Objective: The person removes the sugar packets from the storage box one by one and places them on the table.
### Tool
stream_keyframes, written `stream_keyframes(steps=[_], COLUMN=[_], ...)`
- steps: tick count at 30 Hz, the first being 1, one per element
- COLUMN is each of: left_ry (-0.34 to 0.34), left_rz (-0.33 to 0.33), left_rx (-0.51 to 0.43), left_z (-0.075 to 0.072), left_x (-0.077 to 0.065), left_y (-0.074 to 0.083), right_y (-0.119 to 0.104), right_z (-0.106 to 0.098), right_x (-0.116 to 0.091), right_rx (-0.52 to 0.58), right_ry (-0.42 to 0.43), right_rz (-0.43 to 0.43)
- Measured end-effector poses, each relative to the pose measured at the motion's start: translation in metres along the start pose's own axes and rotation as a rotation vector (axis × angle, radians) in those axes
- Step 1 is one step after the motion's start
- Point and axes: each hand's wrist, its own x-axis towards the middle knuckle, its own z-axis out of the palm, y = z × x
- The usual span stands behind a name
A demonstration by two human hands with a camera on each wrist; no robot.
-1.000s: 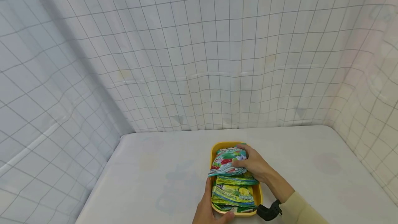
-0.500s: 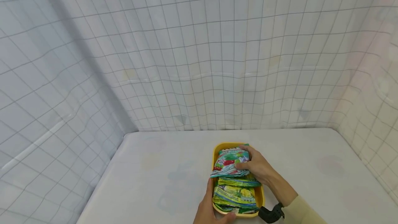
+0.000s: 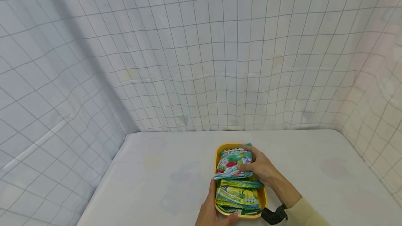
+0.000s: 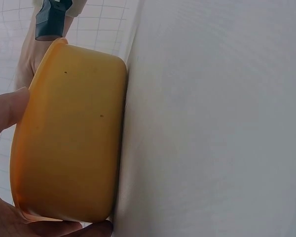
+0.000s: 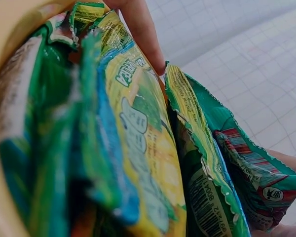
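A yellow plastic tub (image 3: pixel 263 198) stands on the white surface, filled with flat foil packets. My left hand (image 3: pixel 210 209) grips its near left corner, fingers along the left side and thumb at the front rim. In the left wrist view the tub's outer wall (image 4: pixel 71 133) lies between thumb and fingers. My right hand (image 3: pixel 261 166) holds a teal packet (image 3: pixel 231 165) at the far end of the tub, thumb across its front. Nearer to me stand yellow-green packets (image 3: pixel 237 197), close up in the right wrist view as a yellow packet (image 5: pixel 143 138) among green ones.
White cloth with a grid pattern (image 3: pixel 201 62) hangs at the back and both sides. The white table surface (image 3: pixel 150 180) extends left and right of the tub. A black band (image 3: pixel 274 215) sits on the right wrist by a cream sleeve (image 3: pixel 306 213).
The head view has shifted slightly, so the tub appears a little further right. The teal packet's top corner stands slightly higher at my right fingers. Both hands keep their holds.
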Motion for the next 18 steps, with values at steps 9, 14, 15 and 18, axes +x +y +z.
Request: stream_keyframes(steps=[9,14,15,18], left_ry=[-0.020,-0.024,-0.025,-0.030], left_rz=[-0.052,-0.065,-0.064,-0.049], left_rx=[-0.007,0.029,0.034,0.033], left_z=[-0.0015,-0.0023,-0.0025,-0.0036], left_x=[-0.0007,-0.0024,-0.0028,-0.0039], left_y=[0.0016,0.0042,0.0046,0.0049], right_y=[-0.0001,0.0008,0.0008,0.0002], right_z=[-0.0024,-0.0053,-0.0058,-0.0069], right_x=[-0.0023,-0.0023,-0.0023,-0.0033], right_rx=[0.063,0.084,0.089,0.108], right_ry=[-0.034,-0.060,-0.065,-0.082], right_rz=[-0.002,-0.024,-0.027,-0.032])
